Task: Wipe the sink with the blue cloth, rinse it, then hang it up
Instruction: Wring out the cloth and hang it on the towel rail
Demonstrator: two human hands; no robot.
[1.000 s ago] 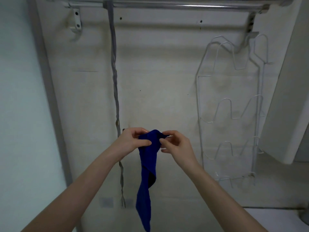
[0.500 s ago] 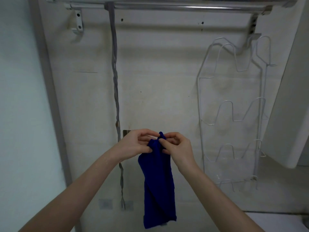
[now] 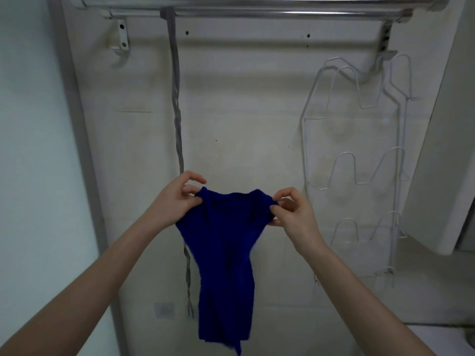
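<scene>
At frame centre, the blue cloth [image 3: 226,242] was pinched at its top corners by the left hand [image 3: 177,199] and right hand [image 3: 290,214]. Each grip was pressed on fabric, below the metal rail [image 3: 257,13].

Rail [image 3: 257,13] cut by top edge, strap [image 3: 176,98] partly behind left hand [image 3: 177,199] and blue cloth [image 3: 226,253]

We face a pale wall [image 3: 244,111] with a metal rail [image 3: 282,14] running across its top, near a white bracket [image 3: 120,39]. A grey strap [image 3: 177,111] hangs straight down from the rail. Well to its right, a white wire rack [image 3: 397,176] hangs flat against the wall.
</scene>
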